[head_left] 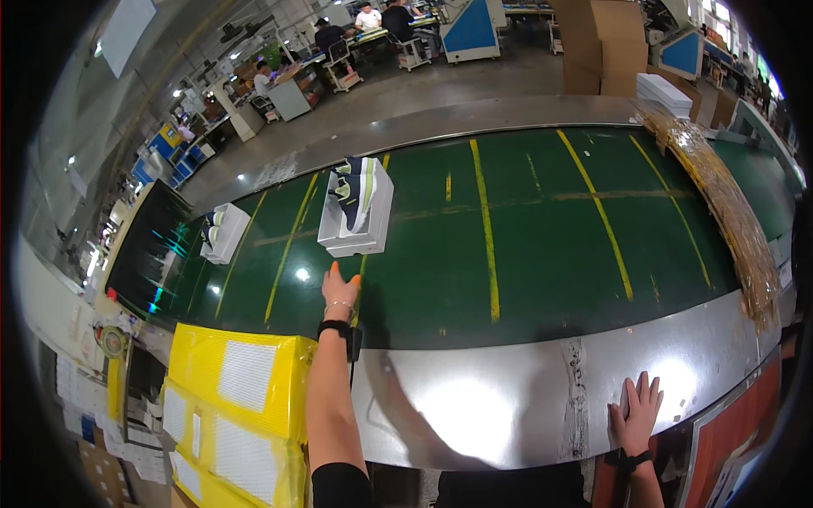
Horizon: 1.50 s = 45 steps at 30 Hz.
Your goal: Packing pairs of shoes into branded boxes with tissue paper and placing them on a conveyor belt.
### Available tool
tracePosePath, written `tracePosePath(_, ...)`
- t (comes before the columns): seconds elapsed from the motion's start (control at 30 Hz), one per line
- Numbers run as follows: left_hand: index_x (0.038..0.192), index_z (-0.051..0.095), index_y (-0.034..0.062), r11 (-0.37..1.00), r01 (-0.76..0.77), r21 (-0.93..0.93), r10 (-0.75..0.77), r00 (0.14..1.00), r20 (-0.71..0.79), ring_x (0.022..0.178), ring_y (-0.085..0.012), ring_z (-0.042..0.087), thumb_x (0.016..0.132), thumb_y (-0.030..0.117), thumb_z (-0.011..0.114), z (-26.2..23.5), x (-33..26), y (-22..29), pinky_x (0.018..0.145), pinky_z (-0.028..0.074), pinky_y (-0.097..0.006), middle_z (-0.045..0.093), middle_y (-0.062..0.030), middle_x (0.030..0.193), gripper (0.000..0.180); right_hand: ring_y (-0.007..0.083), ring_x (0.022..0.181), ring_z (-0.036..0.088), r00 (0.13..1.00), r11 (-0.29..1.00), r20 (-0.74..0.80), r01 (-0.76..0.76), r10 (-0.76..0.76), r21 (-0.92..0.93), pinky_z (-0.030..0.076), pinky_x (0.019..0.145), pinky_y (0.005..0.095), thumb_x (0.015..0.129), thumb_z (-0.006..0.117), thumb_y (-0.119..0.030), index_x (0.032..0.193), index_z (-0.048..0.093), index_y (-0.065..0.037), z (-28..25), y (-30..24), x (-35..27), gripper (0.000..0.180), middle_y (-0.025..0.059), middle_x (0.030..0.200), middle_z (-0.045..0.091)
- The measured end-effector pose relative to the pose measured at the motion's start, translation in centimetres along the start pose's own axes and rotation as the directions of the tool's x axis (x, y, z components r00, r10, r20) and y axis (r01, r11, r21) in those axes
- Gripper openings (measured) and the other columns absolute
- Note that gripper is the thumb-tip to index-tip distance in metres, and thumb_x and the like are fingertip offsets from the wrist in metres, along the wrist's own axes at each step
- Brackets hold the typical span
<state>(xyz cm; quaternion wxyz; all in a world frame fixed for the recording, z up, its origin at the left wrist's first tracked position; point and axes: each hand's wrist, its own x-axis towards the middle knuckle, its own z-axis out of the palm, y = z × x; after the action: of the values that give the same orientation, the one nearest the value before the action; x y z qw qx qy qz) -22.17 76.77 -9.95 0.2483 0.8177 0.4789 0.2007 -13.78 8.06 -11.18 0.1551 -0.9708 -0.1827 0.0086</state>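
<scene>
My left hand [340, 292] reaches over the green conveyor belt [423, 279], fingers stretched forward and holding nothing, with orange coverings on the fingertips. Just beyond the fingers, apart from them, stands a white shoe box [356, 244]. A pair of dark navy sneakers [354, 193] with pale green trim and white soles sits in it, rising above its rim. Farther left on the belt is another white box [229, 237] with similar sneakers [210, 227]. On the metal edge [474, 398] at the near right, my right hand [637, 415] rests flat with fingers spread.
Yellow-wrapped packages [246, 398] are stacked at the near left, beside my left forearm. Brown-taped cardboard [720, 203] spans the belt's right end. A dark tunnel opening [152, 245] lies at the left end. Behind stand cardboard boxes [601, 46] and people at benches.
</scene>
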Motion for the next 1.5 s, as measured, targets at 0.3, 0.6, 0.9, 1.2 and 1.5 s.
tracePosePath(0.3,0.141,0.049,0.0128,0.856,-0.085,0.509,0.108,0.994,-0.016,0.144,-0.0472,0.026,0.08,0.024,0.074,4.9,6.1,7.8,0.115,0.028,-0.056,0.032,-0.0167,0.156,0.066,0.0507,0.145,0.02,1.0,1.0,0.01,-0.005,0.005,-0.014,0.01,0.116,0.066,0.078,0.069,-0.039,0.133,0.058,-0.01,0.4,-0.5,0.0,0.063,0.0223,0.155,0.035)
tracePosePath(0.6,0.115,0.056,0.0118,0.619,-0.747,0.241,0.638,0.658,0.4,0.093,-0.034,0.066,0.066,0.024,0.084,7.0,-4.9,11.6,0.074,0.053,-0.046,0.064,-0.0123,0.102,0.057,0.0538,0.141,0.025,0.999,1.0,-0.043,0.028,-0.028,0.005,0.013,0.114,0.0682,0.078,0.069,-0.042,0.13,0.06,-0.012,0.0,-1.2,-0.4,0.061,0.0231,0.15,0.04)
tracePosePath(0.9,0.107,0.06,0.0123,0.365,-0.93,-0.043,0.835,0.306,0.457,0.085,-0.0313,0.065,0.079,0.016,0.074,-1.2,-19.3,14.8,0.068,0.052,-0.044,0.064,-0.0079,0.089,0.032,0.0545,0.14,0.026,0.987,0.994,-0.117,0.112,-0.112,-0.008,0.015,0.114,0.0683,0.078,0.071,-0.041,0.131,0.06,-0.012,0.9,0.4,-2.2,0.062,0.0237,0.149,0.04)
tracePosePath(1.2,0.099,0.058,0.0126,0.179,-0.978,-0.109,0.936,0.135,0.325,0.08,-0.0189,0.061,0.082,0.016,0.064,-3.0,-37.7,12.2,0.061,0.051,-0.034,0.054,-0.0017,0.083,0.018,0.0495,0.146,0.021,0.871,0.78,-0.16,0.488,-0.464,0.393,0.027,0.116,0.0555,0.073,0.083,-0.028,0.142,0.051,-0.016,-9.0,-9.7,4.1,0.077,0.0222,0.157,0.031)
tracePosePath(1.5,0.109,0.063,0.018,0.292,-0.956,-0.023,0.898,0.266,0.35,0.078,-0.0179,0.062,0.085,0.015,0.058,-3.6,-42.0,11.9,0.061,0.048,-0.034,0.056,-0.0003,0.083,0.025,0.0502,0.142,0.027,0.331,0.339,0.259,0.941,-0.907,-0.015,0.028,0.112,0.0636,0.066,0.084,-0.044,0.116,0.072,-0.021,-14.1,-23.0,5.4,0.056,0.0136,0.15,0.044)
